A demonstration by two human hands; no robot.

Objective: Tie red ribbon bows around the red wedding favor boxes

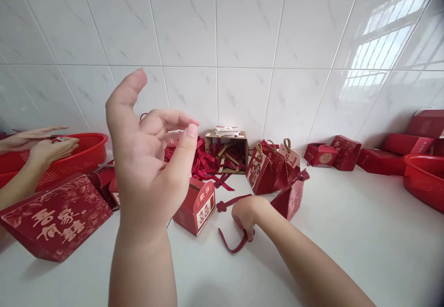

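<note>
My left hand point(152, 154) is raised in front of the camera, palm showing and fingers curved but apart, with nothing in it. My right hand point(248, 214) reaches down to the white tabletop, its fingers pinched on a dark red strap point(236, 250) that curls to the left. Just beyond that hand lies another dark red strap with a flower-shaped end point(221, 206). Between my hands stands a small red gift box point(196, 210) with white and gold lettering. Behind my right wrist is a dark red gift bag point(293, 198) with a ribbon at its top.
Against the tiled wall, a cardboard box point(247, 154) holds straps, beside a heap of red ribbons point(201, 161). Several handled gift bags point(265, 170) stand right of it. A large red gift box point(58, 219) is at left. Another person's hands point(52, 147) work over a red basket point(99, 143).
</note>
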